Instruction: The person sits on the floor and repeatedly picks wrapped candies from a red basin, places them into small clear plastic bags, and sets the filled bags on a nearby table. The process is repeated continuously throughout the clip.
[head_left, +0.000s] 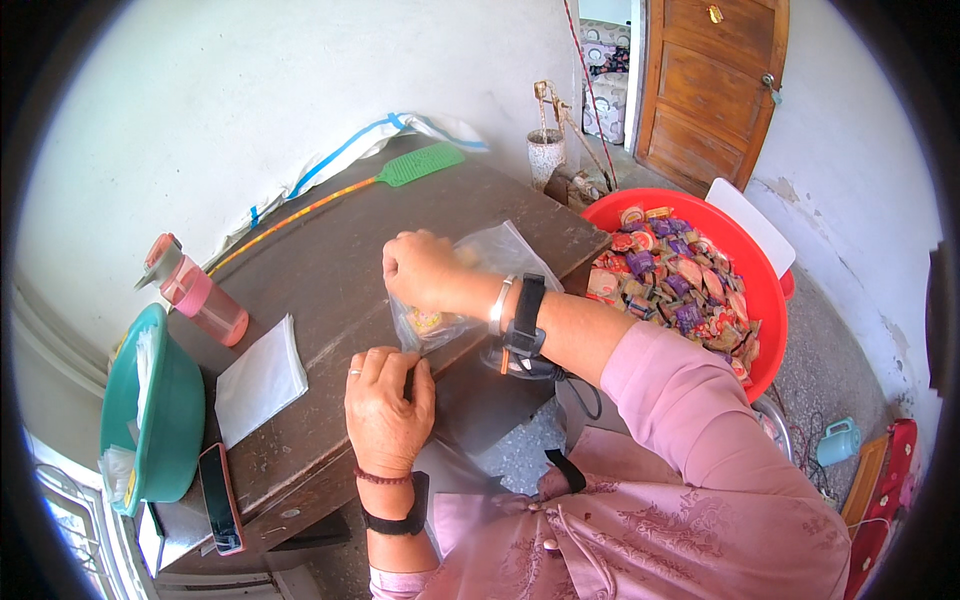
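Note:
My left hand (390, 405) rests at the front edge of the dark wooden table (337, 292), fingers curled down; whether it pinches anything is hidden. Just beyond it lies a clear plastic bag (431, 330) with small wrapped items inside. My right hand (420, 270) is curled over the left part of this bag, and its fingertips are out of sight beneath it. On the right, a large red basin (769, 330) holds many small wrapped packets (675, 277) in red, purple and clear wrappers. A stack of flat clear plastic bags (262, 382) lies on the table to the left.
A green tub (169, 420) with plastic bags stands at the table's left end, beside a pink bottle (206, 300) and a phone (221, 499). A green fly swatter (420, 163) lies along the back. A white board (750, 225) stands behind the red basin.

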